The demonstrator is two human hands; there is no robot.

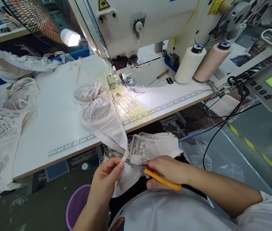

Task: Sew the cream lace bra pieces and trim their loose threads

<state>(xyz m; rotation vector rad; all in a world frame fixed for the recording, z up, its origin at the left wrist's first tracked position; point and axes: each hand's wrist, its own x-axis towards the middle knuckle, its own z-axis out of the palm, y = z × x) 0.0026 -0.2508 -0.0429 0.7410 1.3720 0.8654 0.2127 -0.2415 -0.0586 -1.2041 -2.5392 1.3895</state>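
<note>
My left hand (pixel 109 175) pinches the narrow end of a white band between thumb and fingertips, just off the table's front edge. That band runs up to a white lace bra (pixel 97 110) lying on the table. In my right hand (pixel 166 171) are scissors (pixel 160 179) with orange and red handles. Their blades point left and touch or nearly touch the band end beside my left fingertips; whether they are parted is too small to tell. More white lace pieces (pixel 147 146) rest on my lap below the table edge.
A sewing machine (pixel 126 29) stands over the table (pixel 54 106). Two thread cones (pixel 190 65), an awl (pixel 162 74) and a control panel (pixel 271 85) are at right. Lace garments (pixel 1 128) lie at left. Below are a purple basket (pixel 78 203) and a clear bin (pixel 212 154).
</note>
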